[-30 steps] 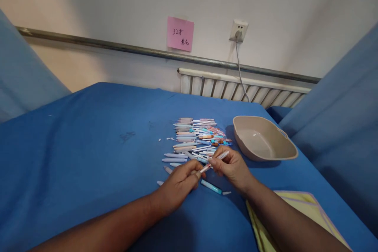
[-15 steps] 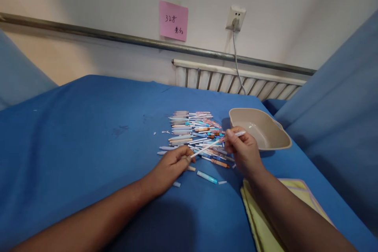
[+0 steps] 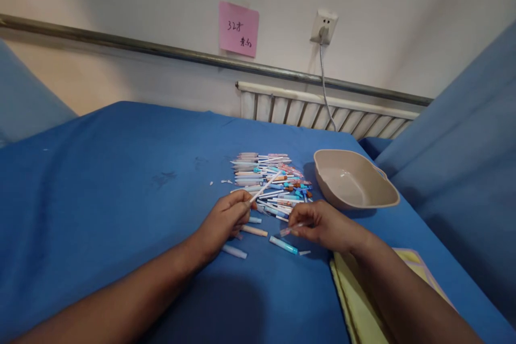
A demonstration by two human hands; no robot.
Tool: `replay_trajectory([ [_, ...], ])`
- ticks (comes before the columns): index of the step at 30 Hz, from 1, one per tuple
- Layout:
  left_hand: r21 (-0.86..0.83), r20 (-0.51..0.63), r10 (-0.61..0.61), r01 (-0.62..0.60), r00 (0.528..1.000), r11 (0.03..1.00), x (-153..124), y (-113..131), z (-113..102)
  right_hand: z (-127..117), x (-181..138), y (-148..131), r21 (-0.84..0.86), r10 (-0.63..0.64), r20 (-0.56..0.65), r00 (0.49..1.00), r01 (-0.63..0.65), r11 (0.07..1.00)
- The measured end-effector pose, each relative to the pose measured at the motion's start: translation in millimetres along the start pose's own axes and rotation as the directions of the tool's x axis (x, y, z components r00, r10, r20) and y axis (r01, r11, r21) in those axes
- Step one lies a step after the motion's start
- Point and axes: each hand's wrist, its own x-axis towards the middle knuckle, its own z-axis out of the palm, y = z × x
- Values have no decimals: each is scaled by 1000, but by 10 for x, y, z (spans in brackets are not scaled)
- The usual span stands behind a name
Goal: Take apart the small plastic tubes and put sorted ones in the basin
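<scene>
My left hand [image 3: 226, 220] is closed on a pen, whose long white refill [image 3: 265, 187] points up and right, bare of any barrel. Low over the cloth, my right hand [image 3: 324, 226] pinches a translucent pink pen barrel [image 3: 286, 231], partly hidden by the fingers. Just below it lie a turquoise pen barrel [image 3: 284, 245] and a small white piece [image 3: 305, 252]. A peach pen part [image 3: 255, 230] and a pale grey-blue one [image 3: 234, 251] rest near my left hand. Behind both hands spreads a pile of disassembled pens [image 3: 246, 168], several with white refills showing.
A beige basin [image 3: 355, 177] stands right of the pile. A folded yellow cloth [image 3: 350, 295] lies under my right forearm. Blue cloth [image 3: 121, 183] covers the surface. Behind are a radiator [image 3: 298, 110], a metal rail [image 3: 161, 51] and a plugged-in socket [image 3: 323, 27].
My right hand has moved down and toward me, away from the refill, with the pink barrel in it. The refill in my left hand now stands bare and tilts more upward.
</scene>
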Motion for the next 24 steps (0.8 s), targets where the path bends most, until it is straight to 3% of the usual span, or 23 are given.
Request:
replay_trajectory([
  [3, -16, 5, -17, 17, 1000, 1000, 16, -32, 4, 41, -17, -14, -317, 8, 8, 1000, -5, 948],
  [6, -29, 16, -32, 32, 999, 999, 19, -35, 8, 57, -50, -65, -486, 24, -25, 999, -34, 873],
  [13, -42, -20, -40, 39, 999, 998, 34, -11, -21, 86, -10, -118, -589, 5, -65, 998, -43, 807],
  [16, -50, -24, -41, 40, 999, 998, 40, -15, -20, 153, 94, -95, -665, -17, -144, 989, -84, 742],
  [21, -35, -41, -21, 20, 999, 999, 28, -4, -2, 320, 212, -98, -780, -1, -122, 992, -96, 618],
  [24, -15, -40, -15, 14, 999, 1000, 19, -1, 2, 364, 216, -98, -765, 14, -162, 987, -135, 630],
])
